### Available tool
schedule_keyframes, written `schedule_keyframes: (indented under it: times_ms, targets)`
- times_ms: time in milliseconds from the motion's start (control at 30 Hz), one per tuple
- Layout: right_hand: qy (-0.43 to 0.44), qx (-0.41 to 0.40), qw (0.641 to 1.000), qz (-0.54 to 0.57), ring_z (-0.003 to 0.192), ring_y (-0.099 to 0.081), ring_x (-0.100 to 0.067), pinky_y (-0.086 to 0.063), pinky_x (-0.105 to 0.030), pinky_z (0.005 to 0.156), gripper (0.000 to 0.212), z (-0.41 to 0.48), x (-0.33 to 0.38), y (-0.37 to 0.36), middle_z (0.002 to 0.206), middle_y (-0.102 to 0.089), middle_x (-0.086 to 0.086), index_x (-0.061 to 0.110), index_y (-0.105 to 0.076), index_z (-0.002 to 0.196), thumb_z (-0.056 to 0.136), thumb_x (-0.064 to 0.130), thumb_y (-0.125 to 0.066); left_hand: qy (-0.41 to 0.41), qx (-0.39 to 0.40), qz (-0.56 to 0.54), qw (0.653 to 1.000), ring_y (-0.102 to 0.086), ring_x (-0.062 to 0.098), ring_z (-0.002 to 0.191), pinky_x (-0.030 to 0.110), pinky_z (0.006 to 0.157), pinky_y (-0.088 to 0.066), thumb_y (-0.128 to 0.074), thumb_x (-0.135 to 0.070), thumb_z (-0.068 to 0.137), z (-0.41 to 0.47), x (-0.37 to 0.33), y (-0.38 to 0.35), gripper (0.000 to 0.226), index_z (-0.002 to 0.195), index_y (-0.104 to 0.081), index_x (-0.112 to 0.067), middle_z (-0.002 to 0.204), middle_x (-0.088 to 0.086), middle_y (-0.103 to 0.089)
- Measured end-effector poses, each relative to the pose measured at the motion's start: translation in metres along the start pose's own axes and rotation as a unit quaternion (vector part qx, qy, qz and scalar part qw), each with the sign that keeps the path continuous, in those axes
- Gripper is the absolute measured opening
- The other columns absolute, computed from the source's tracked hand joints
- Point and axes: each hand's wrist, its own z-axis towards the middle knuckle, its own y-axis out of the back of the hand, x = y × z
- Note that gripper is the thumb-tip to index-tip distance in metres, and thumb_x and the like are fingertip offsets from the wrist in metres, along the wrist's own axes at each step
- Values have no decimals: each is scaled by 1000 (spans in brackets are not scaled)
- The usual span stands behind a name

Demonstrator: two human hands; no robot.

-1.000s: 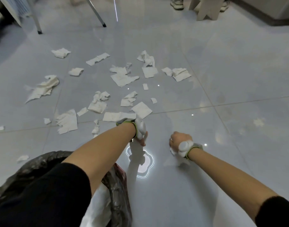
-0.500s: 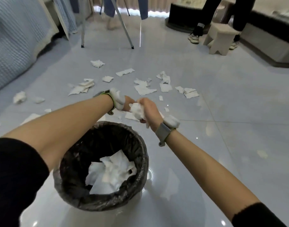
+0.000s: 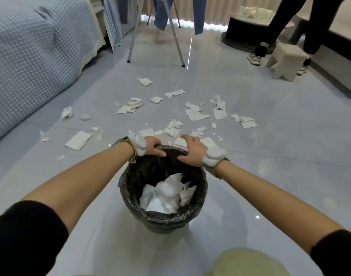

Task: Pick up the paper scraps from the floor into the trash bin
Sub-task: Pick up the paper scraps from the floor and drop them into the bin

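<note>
The trash bin stands near on the floor with paper inside and the left hand and right hand gripping its far rim, paper scraps lie scattered beyond it, a bed along the left, a drying rack far behind, a stool far right.

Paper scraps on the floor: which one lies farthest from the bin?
The crumpled scrap nearest the drying rack's legs; every other scrap lies closer to the bin.
</note>
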Motion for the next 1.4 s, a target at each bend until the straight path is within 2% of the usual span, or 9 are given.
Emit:
schedule_keyframes:
  times_ms: [100, 267, 633, 767, 900, 1067, 1133, 1233, 1400]
  targets:
    - [-82, 137, 987, -27, 107, -58, -32, -51, -39, 85, 48, 4, -9, -6, 122, -58, -16, 7, -44, 130, 87, 23, -56, 5, 20, 12, 1000, -52, 25, 92, 29, 76, -37, -71, -27, 81, -6, 8, -5, 32, 98, -54, -7, 94, 9, -52]
    - [-38, 137, 989, 46, 82, -56, -27, -44, -19, 31, 28, 19, 45, -2, 104, -59, -18, 1, -56, 113, 87, 7, -49, 31, -24, 0, 999, -55, 32, 107, 30, 82, -40, -65, -17, 85, -39, 53, 5, 29, 107, -55, 0, 114, 18, -59]
    - [-15, 133, 969, 209, 71, -56, -32, -51, -40, 64, 23, 79, 306, -68, 85, -56, -18, -3, -56, 101, 82, 0, -43, 206, -170, 1, 964, -44, 35, 127, 41, 102, -39, -64, -19, 86, -179, 257, 50, 61, 139, -36, -8, 143, 16, -37]
    - [-44, 148, 953, 261, 57, -48, -24, -47, -28, 50, 15, 89, 369, -98, 71, -48, -9, 4, -51, 98, 90, 2, -39, 265, -184, 19, 946, -32, 33, 137, 53, 109, -32, -58, -21, 86, -214, 306, 34, 68, 146, -25, -23, 154, 12, -20]
    - [11, 188, 946, 264, 60, -43, -12, -48, -21, 53, 32, 107, 422, -123, 95, -50, -7, 3, -49, 124, 93, 6, -44, 335, -143, 33, 931, -12, 30, 146, 60, 114, -15, -54, -18, 90, -253, 362, 3, 66, 147, -23, -28, 159, 10, -7]
    - [25, 185, 942, 279, 76, -47, -23, -48, -14, 41, 42, 139, 460, -152, 137, -48, -19, -4, -40, 135, 95, 9, -43, 352, -131, 22, 927, -3, 27, 148, 63, 115, -6, -47, -23, 95, -254, 399, -32, 59, 147, -22, -33, 160, 5, -1]
    - [16, 180, 940, 291, 85, -56, -26, -55, -15, 51, 33, 152, 472, -160, 130, -54, -20, -1, -50, 122, 94, 14, -44, 351, -140, -10, 926, -2, 26, 148, 62, 115, -6, -47, -26, 95, -241, 400, -32, 59, 147, -20, -34, 160, 3, 0]
    - [-17, 212, 933, 289, 79, -69, -32, -60, -47, 74, 40, 160, 477, -161, 108, -65, -17, 2, -50, 105, 89, 39, -45, 336, -186, -32, 923, -6, 25, 148, 59, 116, -6, -43, -25, 97, -225, 389, -28, 57, 148, -19, -32, 161, 2, -3]
    - [33, 345, 924, 159, 64, -65, -24, -56, -32, 68, 53, 189, 424, -97, 103, -63, -19, 8, -43, 121, 98, 49, -20, 281, -272, -58, 918, -14, 24, 146, 57, 116, -9, -37, -19, 98, -191, 368, -9, 47, 144, -30, -26, 158, 3, -18]
